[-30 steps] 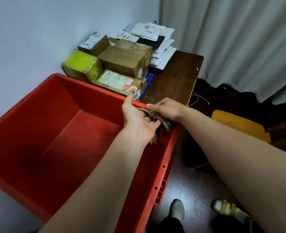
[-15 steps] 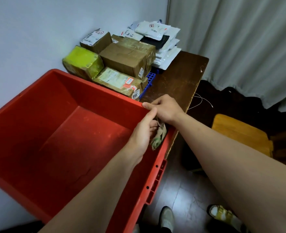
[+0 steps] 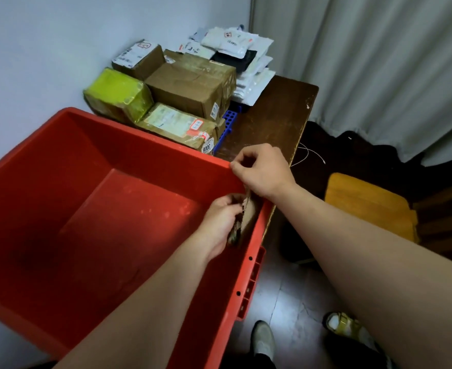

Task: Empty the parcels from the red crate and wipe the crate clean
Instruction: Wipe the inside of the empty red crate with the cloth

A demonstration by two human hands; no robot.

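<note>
Dark table point(image 3: 272, 115) edge beside red crate point(image 3: 139, 134) rim, left hand point(image 3: 220, 222) and right hand point(image 3: 263, 169) there pinching a brownish rag point(image 3: 248, 218)

Head view, person at a crate | arms: both forearms bare up to the frame's edge | left hand point(image 3: 219, 222) and right hand point(image 3: 264, 171): bare | left foot: pale grey closed-toe shoe point(image 3: 263, 339) | right foot: yellow strapped sandal point(image 3: 348, 326), white showing between the straps | legs: dark trousers point(image 3: 352, 355) at bottom edge
</note>
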